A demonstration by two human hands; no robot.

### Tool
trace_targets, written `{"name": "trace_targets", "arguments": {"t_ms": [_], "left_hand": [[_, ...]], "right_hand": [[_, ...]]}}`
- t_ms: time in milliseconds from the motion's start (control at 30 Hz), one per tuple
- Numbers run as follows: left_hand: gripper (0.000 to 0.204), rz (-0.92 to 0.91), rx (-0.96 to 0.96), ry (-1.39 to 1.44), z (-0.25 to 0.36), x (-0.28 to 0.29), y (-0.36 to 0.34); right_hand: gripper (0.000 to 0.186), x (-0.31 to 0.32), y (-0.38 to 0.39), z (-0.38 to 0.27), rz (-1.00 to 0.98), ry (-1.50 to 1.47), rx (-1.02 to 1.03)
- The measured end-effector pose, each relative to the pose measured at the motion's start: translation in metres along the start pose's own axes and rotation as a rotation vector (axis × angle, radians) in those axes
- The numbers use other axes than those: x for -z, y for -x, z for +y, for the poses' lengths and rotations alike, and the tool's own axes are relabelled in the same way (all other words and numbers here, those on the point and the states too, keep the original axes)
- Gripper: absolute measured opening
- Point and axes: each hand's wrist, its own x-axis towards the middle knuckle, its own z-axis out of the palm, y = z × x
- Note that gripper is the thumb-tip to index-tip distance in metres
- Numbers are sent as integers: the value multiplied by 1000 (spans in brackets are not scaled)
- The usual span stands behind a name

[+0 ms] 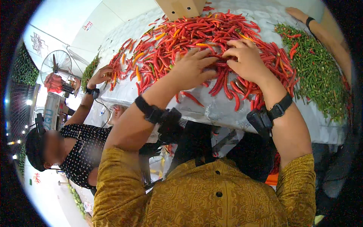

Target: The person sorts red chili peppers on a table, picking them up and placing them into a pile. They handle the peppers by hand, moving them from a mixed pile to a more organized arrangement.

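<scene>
A wide heap of red chillies (204, 28), with some orange ones (138, 59) among them, covers the middle of a table with a pale covering (200, 117). My left hand (191, 68) lies over the heap's centre, palm down, fingers apart and resting among the chillies. My right hand (244, 60) is just right of it, palm down, its fingers spread and slightly bent onto the chillies; what lies beneath the fingertips is hidden. Both wrists wear black straps with dark devices (280, 109).
Green chillies (314, 75) are piled at the right, more (90, 68) at the far left. A cardboard box (179, 8) stands at the back. A co-worker (81, 151) at left reaches a hand (98, 75) to the chillies; another person's arm (329, 45) is at far right. A fan (55, 66) stands behind.
</scene>
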Motion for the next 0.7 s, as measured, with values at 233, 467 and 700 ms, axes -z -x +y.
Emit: {"name": "trace_targets", "arguments": {"t_ms": [233,467,700], "left_hand": [[52,35,193,-135,-51,11,35],[56,209,199,4,-40,6,46],[45,287,121,40,-34,2,60]], "right_hand": [[16,20,-7,-2,-158,197,-243],[13,4,-5,15,32,-53,65],[14,17,-5,9,-190,44,-78]]}}
